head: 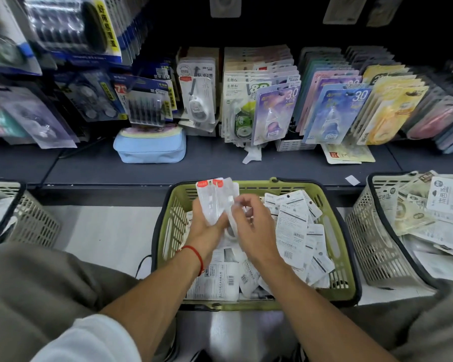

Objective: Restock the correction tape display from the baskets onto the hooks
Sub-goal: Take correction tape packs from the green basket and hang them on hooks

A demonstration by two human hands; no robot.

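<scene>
A green basket full of white correction tape packs sits on the floor between my knees. My left hand grips a small stack of white packs with red tabs, held upright over the basket. My right hand pinches another pack against that stack. More loose packs lie face down in the basket. Rows of hanging correction tape packs fill the hooks above the dark shelf, among them matching white ones.
A grey basket with cream and white packs stands on the right, and another grey basket on the left. A light blue pouch and a loose card lie on the dark shelf.
</scene>
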